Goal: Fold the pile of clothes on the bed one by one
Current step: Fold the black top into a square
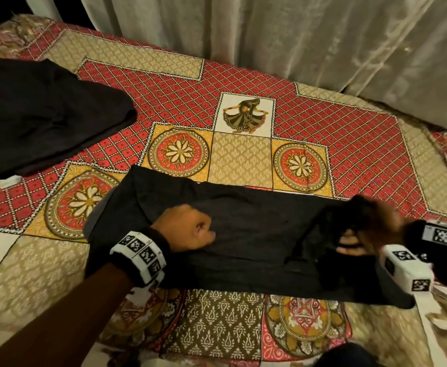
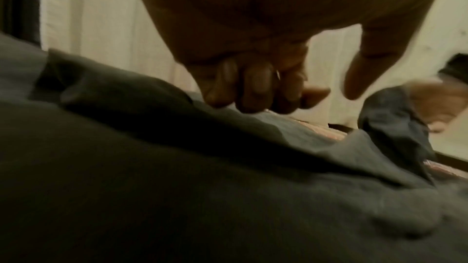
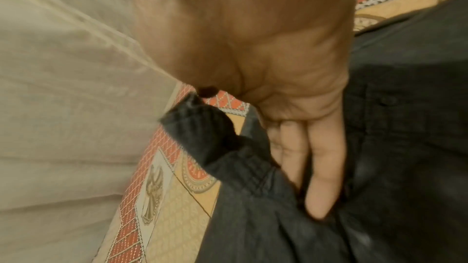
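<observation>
A folded dark pile point(image 1: 45, 115) lies at the bed's point(image 1: 336, 123) left edge. On the black garment point(image 1: 243, 234) near the front edge, the left hand point(image 1: 182, 229) rests with fingers curled, gripping nothing. The right hand point(image 1: 370, 229) clutches that garment's bunched right end, lifted off the bed

Warm, dim indoor light tints everything yellowish. In the head view the right hand point(image 1: 373, 229) smears with motion blur at 3 o'clock, and straight lines bow toward the edges. Both wrist views are soft, noisy and underexposed, darkest toward 7 o'clock.
</observation>
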